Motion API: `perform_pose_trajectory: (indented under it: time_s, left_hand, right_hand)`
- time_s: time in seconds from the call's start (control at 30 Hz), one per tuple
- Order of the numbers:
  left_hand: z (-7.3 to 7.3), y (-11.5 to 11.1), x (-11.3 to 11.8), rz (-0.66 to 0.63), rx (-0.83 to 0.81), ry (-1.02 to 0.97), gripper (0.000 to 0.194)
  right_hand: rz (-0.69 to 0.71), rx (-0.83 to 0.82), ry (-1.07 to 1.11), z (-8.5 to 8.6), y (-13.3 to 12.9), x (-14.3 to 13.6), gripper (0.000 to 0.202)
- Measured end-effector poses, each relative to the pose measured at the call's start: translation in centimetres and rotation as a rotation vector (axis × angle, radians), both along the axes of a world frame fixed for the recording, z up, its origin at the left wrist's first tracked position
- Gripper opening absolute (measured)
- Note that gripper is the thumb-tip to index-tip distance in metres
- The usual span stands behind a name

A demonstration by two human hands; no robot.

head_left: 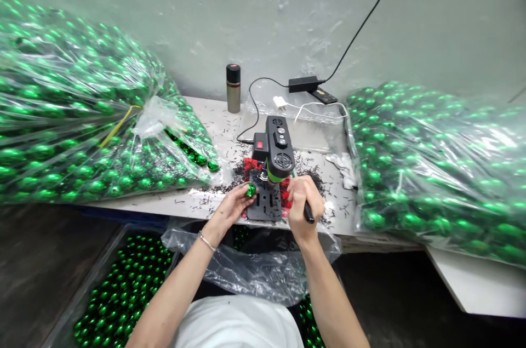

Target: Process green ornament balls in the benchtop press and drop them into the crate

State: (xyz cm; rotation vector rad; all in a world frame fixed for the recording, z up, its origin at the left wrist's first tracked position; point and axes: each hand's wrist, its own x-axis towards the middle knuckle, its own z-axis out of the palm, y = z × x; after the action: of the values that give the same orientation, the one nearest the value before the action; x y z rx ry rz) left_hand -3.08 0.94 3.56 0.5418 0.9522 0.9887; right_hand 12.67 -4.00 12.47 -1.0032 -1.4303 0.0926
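Note:
Between the fingertips of my left hand (233, 204) is a shiny green ball (250, 190), held at the left edge of a small black bench machine (280, 145). The machine has round vents on its head and a slotted black base plate (263, 206). My right hand (304, 203) is wrapped round a black-tipped lever handle (309, 213) at the machine's right side. Part of the lever is hidden by the fingers. Red material (285, 194) shows beside the base, with many short black bits (314, 179) scattered about.
Large clear bags of green balls stand left (102, 118) and right (431, 172) on the white table (201, 112). Behind the machine are a bottle (233, 89), a power adapter (304, 84) and cables. Below the table, a lined container (119, 287) holds more balls, beside a plastic sheet (255, 274).

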Motion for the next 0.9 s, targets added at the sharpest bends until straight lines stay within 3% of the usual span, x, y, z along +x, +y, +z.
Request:
perform_pose_trajectory:
  time_s: [0.13, 0.37, 0.6, 0.9]
  left_hand:
    - [-0.4, 0.0, 0.9, 0.023, 0.117, 0.100, 0.027]
    - [-1.4, -0.6, 2.4, -0.013, 0.432, 0.582, 0.049]
    - [-1.7, -1.0, 2.7, -0.030, 0.766, 0.974, 0.033]
    - [-2.5, -1.0, 2.6, -0.044, 0.946, 1.047, 0.035]
  right_hand:
    - [-0.009, -0.010, 0.003, 0.2, 0.0, 0.0, 0.034]
    - [-0.028, -0.021, -0.017, 0.1, -0.2, -0.1, 0.033]
    - [-0.007, 0.026, -0.033, -0.4, -0.2, 0.0, 0.031]
    - [-0.002, 0.024, -0.028, -1.3, -0.4, 0.1, 0.030]
